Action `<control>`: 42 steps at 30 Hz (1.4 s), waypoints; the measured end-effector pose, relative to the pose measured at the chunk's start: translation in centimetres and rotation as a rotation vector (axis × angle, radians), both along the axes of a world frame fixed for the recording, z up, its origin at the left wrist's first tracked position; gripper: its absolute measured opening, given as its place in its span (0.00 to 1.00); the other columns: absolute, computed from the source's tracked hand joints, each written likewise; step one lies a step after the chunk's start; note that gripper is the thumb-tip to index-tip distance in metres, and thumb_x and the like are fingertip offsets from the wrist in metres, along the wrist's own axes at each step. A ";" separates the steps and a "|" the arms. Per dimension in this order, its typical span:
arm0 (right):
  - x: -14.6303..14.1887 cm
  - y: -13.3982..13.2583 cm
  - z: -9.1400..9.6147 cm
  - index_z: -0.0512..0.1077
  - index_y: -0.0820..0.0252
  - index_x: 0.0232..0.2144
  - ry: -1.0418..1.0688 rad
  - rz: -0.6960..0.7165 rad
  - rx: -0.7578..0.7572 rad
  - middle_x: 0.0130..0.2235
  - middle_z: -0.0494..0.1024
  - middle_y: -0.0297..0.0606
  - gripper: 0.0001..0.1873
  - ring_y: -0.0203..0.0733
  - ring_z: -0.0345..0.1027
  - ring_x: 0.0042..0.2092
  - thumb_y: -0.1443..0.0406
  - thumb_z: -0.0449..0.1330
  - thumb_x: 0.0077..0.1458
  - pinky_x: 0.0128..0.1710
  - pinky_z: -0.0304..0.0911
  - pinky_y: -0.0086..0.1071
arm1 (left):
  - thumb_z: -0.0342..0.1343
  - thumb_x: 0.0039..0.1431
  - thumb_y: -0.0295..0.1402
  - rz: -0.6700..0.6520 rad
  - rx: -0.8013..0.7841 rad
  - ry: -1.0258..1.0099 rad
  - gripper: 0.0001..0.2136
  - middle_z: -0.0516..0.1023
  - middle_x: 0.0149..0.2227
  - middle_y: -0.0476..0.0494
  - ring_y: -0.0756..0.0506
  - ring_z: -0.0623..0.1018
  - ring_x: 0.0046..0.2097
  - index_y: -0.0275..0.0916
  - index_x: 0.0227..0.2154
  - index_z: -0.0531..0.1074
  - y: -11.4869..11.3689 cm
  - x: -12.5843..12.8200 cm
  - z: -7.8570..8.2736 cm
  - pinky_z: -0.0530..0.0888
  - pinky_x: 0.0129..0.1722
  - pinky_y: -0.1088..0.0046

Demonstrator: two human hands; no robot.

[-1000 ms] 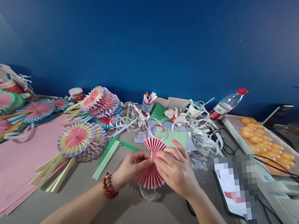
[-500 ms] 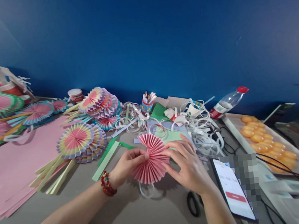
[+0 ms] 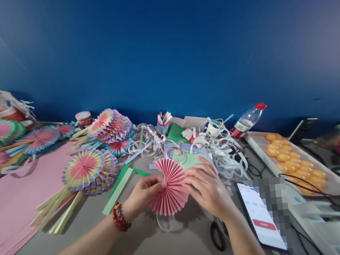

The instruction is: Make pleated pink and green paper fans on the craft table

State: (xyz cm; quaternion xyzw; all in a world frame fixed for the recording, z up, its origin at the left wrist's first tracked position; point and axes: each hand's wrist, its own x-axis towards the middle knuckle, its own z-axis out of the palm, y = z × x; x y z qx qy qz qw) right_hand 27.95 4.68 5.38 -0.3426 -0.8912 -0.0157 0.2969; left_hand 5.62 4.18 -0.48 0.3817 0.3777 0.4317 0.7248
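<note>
A pleated pink paper fan is spread into most of a circle above the grey table. My left hand pinches it near its centre, thumb on top. The fingers of my right hand are closed on its right edge. Below the fan a loop of white paper strip shows on the table. Black-handled scissors lie beneath my right wrist, their blades partly hidden.
Finished paper fans and pink paper sheets lie on the left. Tangled white strips, a pen cup and a bottle stand behind. At right are a phone and a tray of orange, rounded items.
My right hand's fingers have drawn closer together on the fan's edge. The camera view has shifted slightly, so the scene sits lower. Both hands still hold the fan.
</note>
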 end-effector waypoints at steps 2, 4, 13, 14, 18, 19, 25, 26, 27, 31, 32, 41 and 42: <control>0.0 0.0 -0.1 0.74 0.54 0.36 0.011 0.001 0.011 0.38 0.78 0.35 0.07 0.43 0.70 0.44 0.70 0.57 0.61 0.64 0.49 0.55 | 0.69 0.46 0.42 0.023 0.007 0.010 0.16 0.77 0.27 0.46 0.51 0.73 0.27 0.33 0.28 0.76 0.0 0.1 0.2 0.66 0.27 0.78; 0.2 0.1 -0.3 0.74 0.54 0.37 0.040 -0.007 0.028 0.41 0.78 0.37 0.07 0.44 0.70 0.46 0.70 0.57 0.61 0.63 0.52 0.54 | 0.71 0.44 0.43 0.069 0.009 0.029 0.17 0.77 0.26 0.47 0.51 0.72 0.26 0.33 0.28 0.77 0.0 0.1 0.3 0.66 0.27 0.78; 0.9 0.4 -0.3 0.68 0.55 0.51 0.257 -0.008 -0.028 0.49 0.75 0.45 0.17 0.48 0.69 0.53 0.69 0.56 0.59 0.52 0.69 0.42 | 0.70 0.43 0.46 0.196 0.059 0.092 0.19 0.77 0.26 0.48 0.52 0.70 0.25 0.35 0.30 0.78 0.6 -0.4 0.0 0.60 0.22 0.79; 0.9 0.4 -0.5 0.68 0.55 0.51 0.270 -0.006 -0.048 0.49 0.76 0.45 0.17 0.48 0.70 0.53 0.69 0.55 0.60 0.51 0.69 0.41 | 0.70 0.43 0.46 0.202 0.048 0.090 0.19 0.77 0.27 0.48 0.52 0.70 0.25 0.35 0.31 0.78 0.7 -0.5 0.0 0.60 0.22 0.79; 0.6 0.7 -1.7 0.69 0.57 0.47 0.406 -0.021 -0.170 0.46 0.77 0.45 0.12 0.47 0.73 0.49 0.68 0.53 0.62 0.48 0.70 0.39 | 0.71 0.44 0.43 0.178 0.006 -0.013 0.17 0.77 0.28 0.47 0.52 0.71 0.27 0.34 0.30 0.78 0.7 -0.5 0.5 0.64 0.25 0.79; 0.4 0.7 -2.0 0.69 0.57 0.46 0.455 -0.005 -0.251 0.45 0.77 0.44 0.11 0.45 0.74 0.46 0.67 0.53 0.62 0.46 0.71 0.38 | 0.71 0.44 0.41 0.175 -0.003 -0.067 0.15 0.78 0.28 0.47 0.51 0.73 0.28 0.34 0.29 0.78 0.8 -0.4 0.6 0.66 0.28 0.79; -1.8 -0.5 -2.5 0.67 0.57 0.51 0.543 0.334 -0.750 0.46 0.77 0.43 0.17 0.43 0.75 0.43 0.61 0.59 0.60 0.44 0.72 0.36 | 0.65 0.51 0.36 0.055 -0.126 -0.416 0.10 0.77 0.31 0.46 0.49 0.75 0.33 0.36 0.35 0.78 0.8 -0.2 1.0 0.71 0.34 0.75; -2.1 -0.7 -2.5 0.67 0.56 0.51 0.553 0.351 -0.757 0.47 0.77 0.43 0.18 0.43 0.75 0.44 0.60 0.60 0.60 0.44 0.72 0.36 | 0.63 0.52 0.35 0.020 -0.145 -0.451 0.09 0.76 0.31 0.46 0.48 0.75 0.33 0.37 0.35 0.78 0.8 -0.3 1.0 0.71 0.35 0.74; -2.5 -0.9 -2.6 0.67 0.56 0.52 0.567 0.342 -0.746 0.47 0.77 0.43 0.18 0.44 0.75 0.44 0.60 0.60 0.60 0.44 0.71 0.36 | 0.61 0.53 0.35 -0.012 -0.156 -0.475 0.08 0.75 0.30 0.46 0.48 0.74 0.32 0.38 0.35 0.77 0.7 -0.5 0.9 0.71 0.35 0.74; -3.3 -0.8 -3.7 0.68 0.57 0.49 0.653 0.188 -0.700 0.42 0.77 0.42 0.17 0.44 0.74 0.41 0.58 0.59 0.60 0.42 0.70 0.36 | 0.58 0.55 0.32 -0.093 -0.164 -0.499 0.03 0.68 0.27 0.49 0.50 0.68 0.28 0.39 0.31 0.75 0.4 -0.8 0.9 0.71 0.35 0.73; -3.4 -0.6 -4.1 0.68 0.57 0.47 0.691 0.154 -0.721 0.42 0.76 0.41 0.16 0.43 0.73 0.40 0.56 0.59 0.60 0.40 0.70 0.35 | 0.58 0.55 0.31 -0.118 -0.170 -0.505 0.03 0.66 0.26 0.49 0.51 0.66 0.27 0.38 0.31 0.74 0.3 -0.8 0.9 0.70 0.34 0.74; -2.1 0.8 -4.3 0.65 0.53 0.53 1.102 0.008 -0.951 0.53 0.73 0.45 0.30 0.52 0.65 0.57 0.47 0.63 0.52 0.55 0.62 0.43 | 0.54 0.58 0.35 -0.437 -0.233 -0.476 0.09 0.63 0.24 0.50 0.52 0.63 0.26 0.32 0.34 0.73 0.7 -0.4 -0.1 0.68 0.27 0.75; -1.6 0.8 -3.8 0.66 0.53 0.54 1.097 0.039 -0.966 0.54 0.72 0.45 0.32 0.52 0.62 0.60 0.47 0.64 0.51 0.58 0.59 0.44 | 0.54 0.58 0.35 -0.480 -0.249 -0.465 0.11 0.64 0.24 0.49 0.51 0.64 0.26 0.32 0.35 0.73 0.8 -0.4 -0.4 0.68 0.26 0.75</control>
